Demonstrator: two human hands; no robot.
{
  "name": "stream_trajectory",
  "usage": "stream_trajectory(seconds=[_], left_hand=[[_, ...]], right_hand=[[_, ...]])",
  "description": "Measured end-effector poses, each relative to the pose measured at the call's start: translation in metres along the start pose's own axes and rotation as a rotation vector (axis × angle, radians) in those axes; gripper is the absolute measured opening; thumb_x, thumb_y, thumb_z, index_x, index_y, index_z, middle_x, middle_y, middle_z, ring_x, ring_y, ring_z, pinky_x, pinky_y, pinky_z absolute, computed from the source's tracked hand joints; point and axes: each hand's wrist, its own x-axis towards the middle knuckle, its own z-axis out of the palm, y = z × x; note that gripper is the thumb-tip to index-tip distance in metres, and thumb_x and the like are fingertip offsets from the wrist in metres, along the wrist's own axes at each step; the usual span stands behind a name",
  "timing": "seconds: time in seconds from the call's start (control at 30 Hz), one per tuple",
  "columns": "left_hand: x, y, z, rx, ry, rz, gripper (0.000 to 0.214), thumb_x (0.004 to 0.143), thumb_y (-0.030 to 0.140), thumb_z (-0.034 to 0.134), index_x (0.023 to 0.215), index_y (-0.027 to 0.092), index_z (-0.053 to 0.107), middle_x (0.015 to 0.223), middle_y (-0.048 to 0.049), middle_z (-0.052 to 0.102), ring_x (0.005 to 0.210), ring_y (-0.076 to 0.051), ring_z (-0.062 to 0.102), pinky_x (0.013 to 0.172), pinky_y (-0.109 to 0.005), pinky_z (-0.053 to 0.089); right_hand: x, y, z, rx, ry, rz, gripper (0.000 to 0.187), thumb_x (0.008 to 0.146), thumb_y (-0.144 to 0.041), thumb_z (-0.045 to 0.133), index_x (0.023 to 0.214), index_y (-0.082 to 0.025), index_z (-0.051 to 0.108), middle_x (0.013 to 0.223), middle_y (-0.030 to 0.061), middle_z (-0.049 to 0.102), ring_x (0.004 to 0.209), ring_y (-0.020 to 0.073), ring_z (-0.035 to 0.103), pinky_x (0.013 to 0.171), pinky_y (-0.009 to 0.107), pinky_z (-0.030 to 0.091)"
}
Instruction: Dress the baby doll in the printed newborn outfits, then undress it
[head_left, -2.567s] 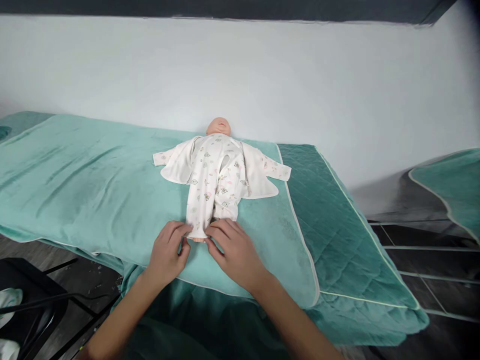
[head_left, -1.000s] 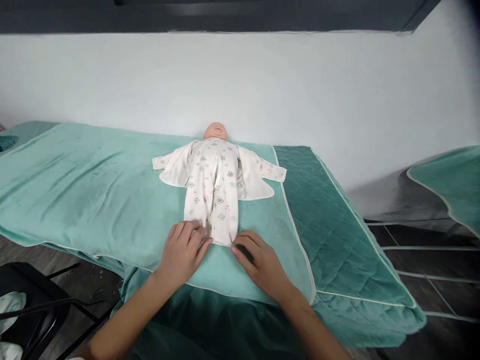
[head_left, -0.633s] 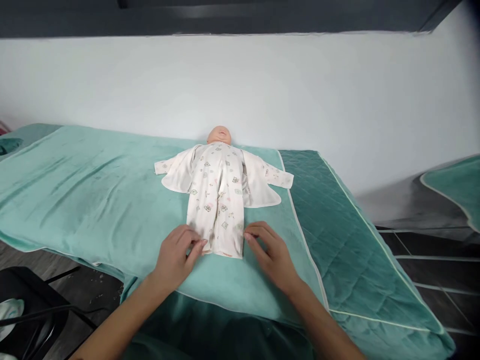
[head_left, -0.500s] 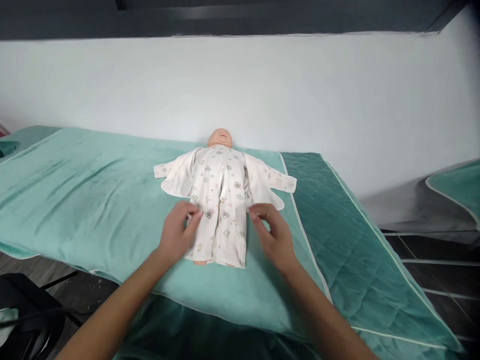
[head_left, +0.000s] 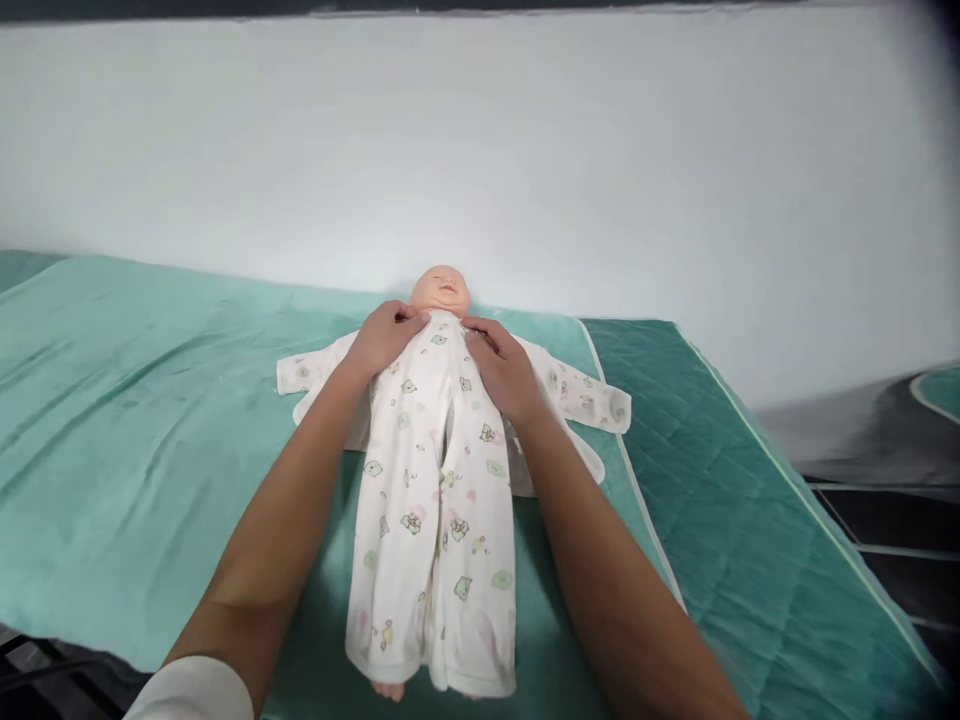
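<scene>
Soft, fairly even indoor light fills the scene, brightest on the pale wall [head_left: 480, 150] behind the doll [head_left: 405, 450]. Where the light comes from cannot be told. Well beyond the doll on the camera's right, a broad grey shadow dims the wall's foot; above that, the far corner darkens and blurs. The blanket [head_left: 187, 400] falls into deep shade on both sides of the doll's legs. Prints on the doll's clothes read clearly, while facial detail looks soft. Wide-angle stretching pulls the quilted cover [head_left: 750, 500], right of the doll, outward.
</scene>
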Motion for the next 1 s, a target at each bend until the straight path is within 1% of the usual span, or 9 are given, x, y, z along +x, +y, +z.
stream_trajectory(seconds=[0.13,0.2,0.33,0.4,0.5,0.63,0.77,0.9,1.0], left_hand=[[-0.001,-0.009,-0.01,-0.003,-0.127,0.015,0.031,0.09,0.049,0.06,0.083,0.019,0.059,0.096,-0.0039,0.066,0.083,-0.017,0.057,0.074,-0.03,0.041],[0.001,-0.014,-0.011,-0.033,-0.14,0.059,0.028,0.091,0.045,0.058,0.082,0.019,0.057,0.09,-0.0022,0.063,0.081,-0.016,0.054,0.071,-0.029,0.039],[0.008,-0.024,-0.006,-0.046,-0.004,0.098,0.022,0.091,0.034,0.056,0.077,0.019,0.05,0.075,0.001,0.054,0.073,-0.014,0.046,0.069,-0.027,0.036],[0.011,-0.028,-0.003,-0.023,0.063,0.102,0.02,0.091,0.03,0.054,0.076,0.02,0.048,0.074,0.0013,0.053,0.073,-0.014,0.046,0.07,-0.027,0.036],[0.012,-0.032,-0.001,0.009,0.113,0.106,0.019,0.092,0.028,0.054,0.076,0.02,0.048,0.074,0.0016,0.053,0.073,-0.014,0.047,0.071,-0.029,0.037],[0.011,-0.036,0.0,-0.068,0.088,0.131,0.011,0.089,0.026,0.056,0.08,0.02,0.052,0.078,0.0014,0.059,0.077,-0.015,0.053,0.075,-0.029,0.04],[0.007,-0.04,0.003,-0.129,0.081,0.172,0.006,0.088,0.025,0.055,0.087,0.02,0.059,0.091,-0.0012,0.069,0.087,-0.016,0.061,0.083,-0.03,0.045],[0.001,-0.045,0.005,-0.062,0.138,0.229,0.013,0.09,0.023,0.052,0.09,0.02,0.064,0.094,-0.0032,0.071,0.091,-0.018,0.063,0.087,-0.032,0.047],[-0.008,-0.051,0.004,0.059,0.198,0.279,0.016,0.091,0.022,0.05,0.094,0.021,0.066,0.1,-0.0054,0.071,0.096,-0.02,0.063,0.091,-0.035,0.048]], right_hand=[[-0.007,0.004,-0.004,0.06,-0.054,-0.032,0.034,0.094,-0.042,0.057,0.122,-0.026,0.069,0.136,0.0036,0.066,0.13,0.0231,0.056,0.117,0.046,0.038],[-0.01,0.006,-0.004,0.106,-0.081,-0.044,0.035,0.094,-0.043,0.058,0.123,-0.028,0.068,0.142,0.0021,0.063,0.137,0.0217,0.052,0.121,0.045,0.034],[-0.01,0.01,-0.004,0.169,-0.142,-0.082,0.036,0.095,-0.044,0.059,0.126,-0.028,0.069,0.151,-0.0002,0.056,0.146,0.0195,0.044,0.127,0.043,0.026],[-0.01,0.011,-0.006,0.167,-0.169,-0.089,0.038,0.097,-0.046,0.057,0.129,-0.029,0.068,0.153,-0.0011,0.053,0.149,0.0193,0.039,0.129,0.044,0.022],[-0.011,0.012,-0.008,0.14,-0.206,-0.098,0.043,0.098,-0.05,0.054,0.134,-0.03,0.064,0.157,-0.002,0.048,0.153,0.0194,0.032,0.131,0.046,0.017],[-0.02,0.007,-0.009,0.04,-0.254,-0.134,0.051,0.098,-0.054,0.053,0.144,-0.031,0.057,0.162,-0.0009,0.041,0.156,0.0203,0.026,0.131,0.047,0.018],[-0.034,-0.006,-0.005,-0.141,-0.251,-0.182,0.053,0.101,-0.048,0.049,0.15,-0.028,0.05,0.165,0.0021,0.036,0.155,0.022,0.029,0.129,0.048,0.022],[-0.044,-0.016,0.0,-0.327,-0.268,-0.248,0.055,0.101,-0.043,0.046,0.153,-0.025,0.045,0.166,0.0053,0.033,0.155,0.0237,0.026,0.128,0.05,0.023],[-0.049,-0.02,0.003,-0.431,-0.261,-0.296,0.054,0.102,-0.042,0.043,0.152,-0.023,0.045,0.166,0.0073,0.034,0.155,0.0249,0.026,0.126,0.052,0.025]])
